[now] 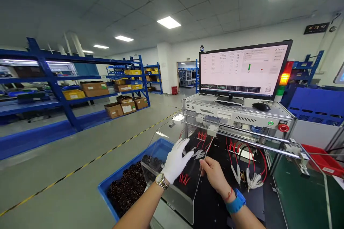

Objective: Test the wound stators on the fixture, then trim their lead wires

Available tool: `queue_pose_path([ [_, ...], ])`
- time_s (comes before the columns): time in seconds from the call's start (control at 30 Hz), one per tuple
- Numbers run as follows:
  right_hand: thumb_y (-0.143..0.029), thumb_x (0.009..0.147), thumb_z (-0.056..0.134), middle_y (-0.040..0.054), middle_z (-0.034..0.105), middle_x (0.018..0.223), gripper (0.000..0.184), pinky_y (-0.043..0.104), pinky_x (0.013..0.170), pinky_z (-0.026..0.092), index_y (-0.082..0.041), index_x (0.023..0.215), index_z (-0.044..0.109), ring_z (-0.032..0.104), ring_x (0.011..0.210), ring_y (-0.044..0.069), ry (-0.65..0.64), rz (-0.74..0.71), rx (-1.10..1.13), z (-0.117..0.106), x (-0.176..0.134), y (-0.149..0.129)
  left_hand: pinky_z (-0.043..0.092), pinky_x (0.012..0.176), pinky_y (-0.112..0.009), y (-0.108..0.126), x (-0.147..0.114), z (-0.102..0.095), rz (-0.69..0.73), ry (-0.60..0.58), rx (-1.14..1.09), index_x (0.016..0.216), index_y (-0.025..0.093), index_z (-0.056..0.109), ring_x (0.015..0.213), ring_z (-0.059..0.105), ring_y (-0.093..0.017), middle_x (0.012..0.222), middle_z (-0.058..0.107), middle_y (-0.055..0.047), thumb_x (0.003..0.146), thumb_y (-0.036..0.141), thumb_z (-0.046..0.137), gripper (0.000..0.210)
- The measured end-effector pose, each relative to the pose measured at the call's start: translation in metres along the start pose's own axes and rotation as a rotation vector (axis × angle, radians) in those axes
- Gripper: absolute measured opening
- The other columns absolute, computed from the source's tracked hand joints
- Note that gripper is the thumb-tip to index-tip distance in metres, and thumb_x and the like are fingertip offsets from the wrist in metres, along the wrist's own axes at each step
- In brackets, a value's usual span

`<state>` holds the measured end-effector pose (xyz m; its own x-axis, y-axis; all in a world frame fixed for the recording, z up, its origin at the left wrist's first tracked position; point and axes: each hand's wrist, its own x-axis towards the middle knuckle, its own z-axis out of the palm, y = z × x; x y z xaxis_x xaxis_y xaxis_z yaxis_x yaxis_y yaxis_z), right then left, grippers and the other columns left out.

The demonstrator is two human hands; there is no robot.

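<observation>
My left hand point(176, 161), in a white glove with a wristwatch below it, lies with fingers stretched out on a clear plastic cover point(182, 205). My bare right hand point(215, 175) grips the cover's right edge between thumb and fingers, with a blue band on that wrist. Seen through the cover are grey-white clips point(199, 154) and red wires point(184, 179). Right of my right hand, white-sleeved clips point(254, 181) on red leads lie on the black bench plate point(215, 209), around a small round coppery part point(243, 176).
A blue bin point(104, 193) of small dark parts stands at lower left. Metal rails point(249, 134) cross behind my hands, below a tester housing point(228, 114) with a monitor point(242, 71) and a red emergency button point(283, 126). A red tray point(321, 162) sits right.
</observation>
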<state>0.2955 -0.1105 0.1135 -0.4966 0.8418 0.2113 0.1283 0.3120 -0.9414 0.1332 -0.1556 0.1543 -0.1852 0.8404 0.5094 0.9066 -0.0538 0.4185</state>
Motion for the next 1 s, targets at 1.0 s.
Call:
queue_pose_path([
  [1.0,-0.034,0.072,0.051,0.0092,0.060,0.084,0.036,0.030,0.070,0.041,-0.015,0.102,0.048,0.057,0.077,0.022,0.799,0.515,-0.167,-0.170,-0.032,0.166,0.044,0.084,-0.028,0.135,0.010,0.254,-0.373,-0.480,-0.250,0.138,0.013,0.019,0.104,0.057,-0.020,0.121,0.054,-0.015,0.076,0.028,0.055,0.073],
])
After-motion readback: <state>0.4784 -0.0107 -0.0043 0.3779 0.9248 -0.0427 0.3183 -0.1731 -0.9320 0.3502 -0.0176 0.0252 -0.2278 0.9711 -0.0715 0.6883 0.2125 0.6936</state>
